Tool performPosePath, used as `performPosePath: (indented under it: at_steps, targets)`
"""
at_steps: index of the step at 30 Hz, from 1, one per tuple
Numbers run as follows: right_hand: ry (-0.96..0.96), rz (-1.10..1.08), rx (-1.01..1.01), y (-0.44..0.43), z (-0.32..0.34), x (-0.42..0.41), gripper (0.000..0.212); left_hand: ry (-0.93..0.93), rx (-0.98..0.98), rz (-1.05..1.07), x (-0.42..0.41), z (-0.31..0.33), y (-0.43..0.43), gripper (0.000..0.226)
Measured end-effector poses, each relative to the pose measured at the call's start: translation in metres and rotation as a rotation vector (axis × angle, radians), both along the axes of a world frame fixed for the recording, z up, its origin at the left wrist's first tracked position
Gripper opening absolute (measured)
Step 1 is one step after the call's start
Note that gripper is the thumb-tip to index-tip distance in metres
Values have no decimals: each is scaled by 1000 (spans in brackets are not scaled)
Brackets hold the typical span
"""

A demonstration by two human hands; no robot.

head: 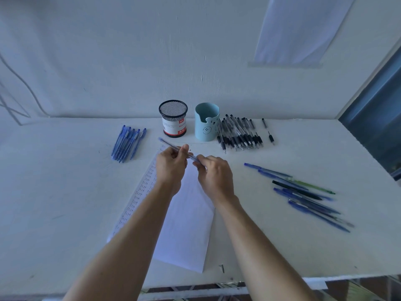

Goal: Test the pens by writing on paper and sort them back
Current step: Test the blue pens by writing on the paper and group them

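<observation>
Together over the paper (186,224), the left hand (171,165) and right hand (214,175) pinch one blue pen (166,143) by its barrel. Behind, on the white table (65,192) by a pale wall (108,61), stand a mesh cup (173,118) and a bear cup (206,124), flanked by blue pens (128,142) left and black pens (238,133) right, with mixed pens (303,192) nearer right. "Test" repeats down the paper; the mesh cup's red label is blurred.

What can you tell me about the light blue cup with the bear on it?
The light blue cup is round, smooth and matte, like plastic, with a bear's head shaped into its front rim and thin dark lines drawn on it. It stands upright on the white table near the wall, between the black mesh pot and the row of black pens. No pens stick out of it. Only the table plainly touches it.
</observation>
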State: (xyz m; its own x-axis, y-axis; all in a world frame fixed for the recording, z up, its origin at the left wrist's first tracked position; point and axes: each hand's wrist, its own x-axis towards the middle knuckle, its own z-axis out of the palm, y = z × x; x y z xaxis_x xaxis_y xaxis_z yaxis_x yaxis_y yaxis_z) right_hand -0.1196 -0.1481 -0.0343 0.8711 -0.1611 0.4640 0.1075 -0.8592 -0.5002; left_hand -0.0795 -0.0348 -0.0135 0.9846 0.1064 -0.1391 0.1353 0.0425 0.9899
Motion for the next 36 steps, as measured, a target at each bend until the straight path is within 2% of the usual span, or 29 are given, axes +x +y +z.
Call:
performPosePath:
  at_steps: [8,14,16,19,21,25,29,33,36]
  targets:
    - [-12,-17,-67,4,-1,-4,7,97,16,102,-1,0,-5,35]
    - [-11,-5,-33,4,1,-5,8,110,61,162,-1,0,-12,36]
    - [10,41,30,0,4,-5,9,5,14,64,-2,-1,-9,29]
    - [66,94,116,-13,11,-5,18,-109,-176,-236,-2,-1,2,21]
    - [96,143,151,-20,12,-7,20,-146,-182,-314,-2,0,4,18]
    - [75,138,99,-21,13,-8,18,-176,-155,-188,-3,4,-1,18]
    - [0,56,-2,-14,11,-6,8,-108,-172,-67,-5,4,-10,23]
    - [-76,-61,-13,-36,-2,-15,9,-1,-236,225,17,12,11,22]
    - [-51,-106,9,-48,-5,-16,9,37,-218,211,29,13,28,23]
